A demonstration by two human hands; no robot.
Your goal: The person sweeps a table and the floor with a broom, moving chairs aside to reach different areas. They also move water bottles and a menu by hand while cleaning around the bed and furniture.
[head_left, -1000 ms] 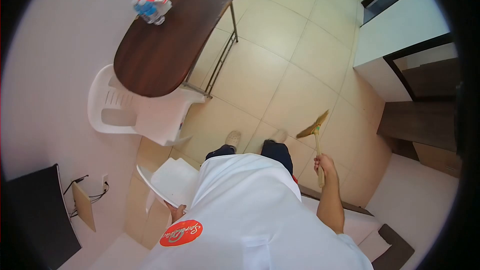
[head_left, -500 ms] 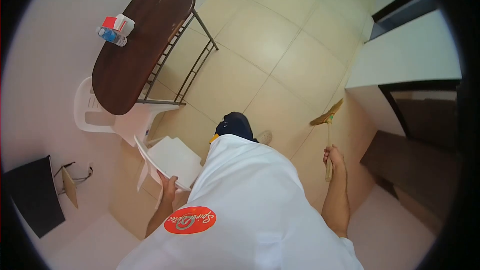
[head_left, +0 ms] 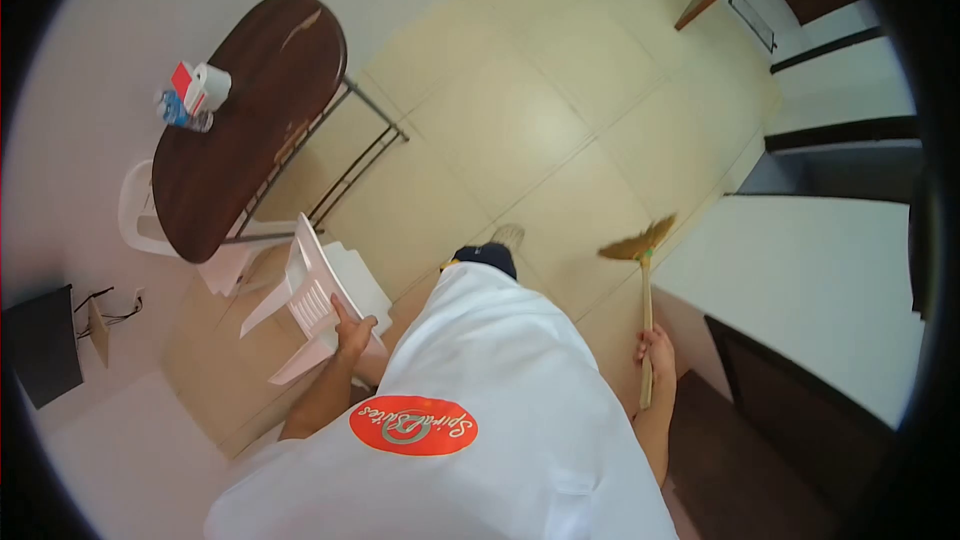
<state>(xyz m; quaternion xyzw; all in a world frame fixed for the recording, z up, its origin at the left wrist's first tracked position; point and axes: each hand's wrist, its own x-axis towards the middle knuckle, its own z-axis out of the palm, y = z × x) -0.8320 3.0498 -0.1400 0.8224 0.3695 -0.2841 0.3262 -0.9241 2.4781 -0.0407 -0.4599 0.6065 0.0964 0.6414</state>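
My left hand (head_left: 352,330) grips the edge of the backrest of a white plastic chair (head_left: 318,275), beside me on the left. The chair's seat lies beyond the backrest, partly hidden by it. My right hand (head_left: 656,352) is closed around the pale handle of a broom (head_left: 645,290). The broom's fanned straw head (head_left: 636,242) points away from me, near the tiled floor; whether it touches cannot be told.
A dark brown oval table (head_left: 260,100) on metal legs stands to the left, bearing a tissue roll (head_left: 208,87) and a plastic bottle (head_left: 172,109). Another white chair (head_left: 140,205) is partly under it. A white partition (head_left: 780,270) runs along the right. Beige tiles (head_left: 540,100) stretch ahead.
The held chair has turned, showing more of its slatted backrest, and moved closer to the table in view. The broom, still in my right hand, has shifted slightly left. More of the far room shows.
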